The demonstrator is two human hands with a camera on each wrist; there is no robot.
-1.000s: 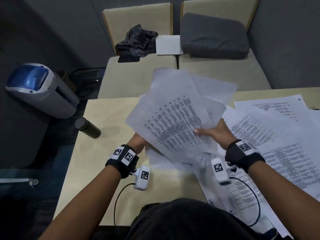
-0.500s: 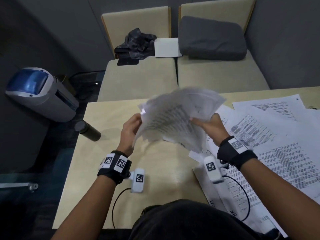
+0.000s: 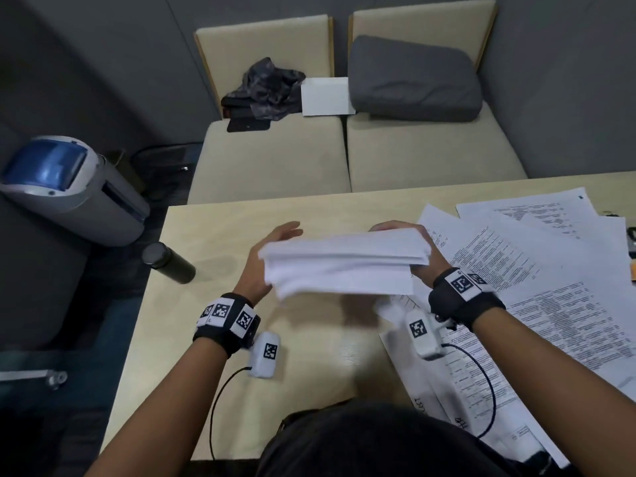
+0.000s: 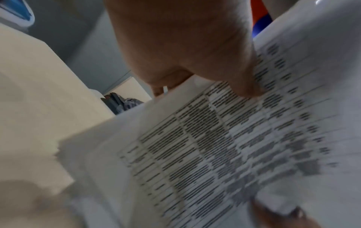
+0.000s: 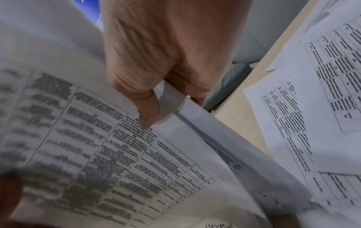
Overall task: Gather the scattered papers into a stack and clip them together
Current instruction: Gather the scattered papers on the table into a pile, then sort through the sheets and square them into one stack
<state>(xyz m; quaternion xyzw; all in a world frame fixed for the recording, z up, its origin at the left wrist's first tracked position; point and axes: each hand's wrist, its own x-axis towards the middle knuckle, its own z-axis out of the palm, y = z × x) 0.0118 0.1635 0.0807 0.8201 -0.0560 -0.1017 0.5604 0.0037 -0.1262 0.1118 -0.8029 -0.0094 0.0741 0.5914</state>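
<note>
Two hands hold one bundle of papers [image 3: 344,261] above the table [image 3: 213,339], near the centre of the head view. At the far left, about 9 o'clock, a grey machine with a blue lid [image 3: 65,187] sits on the floor beside the table, and a dark bottle [image 3: 168,262] lies on its side at the table's left edge. The left hand [image 3: 263,259] is at the bundle's left end, fingers extended along the far side; in the left wrist view the thumb [image 4: 242,80] presses on the printed face of the papers [image 4: 215,146] while the other fingers lie behind them, so the sheets are pinched between thumb and fingers. The bundle runs roughly from 9 to 3 o'clock, its edges uneven and blurred. The right hand [image 3: 421,259] grips the right end; the right wrist view shows the thumb [image 5: 146,111] on the printed side and the fingers curled round the back edge of the papers [image 5: 117,154]. From 2 to 5 o'clock, loose sheets [image 3: 550,287] lie overlapping on the table. At 12 o'clock, beyond the table, are two beige seats [image 3: 275,160], with a dark cloth [image 3: 268,87], a white sheet [image 3: 325,96] and a grey cushion [image 3: 413,80].
</note>
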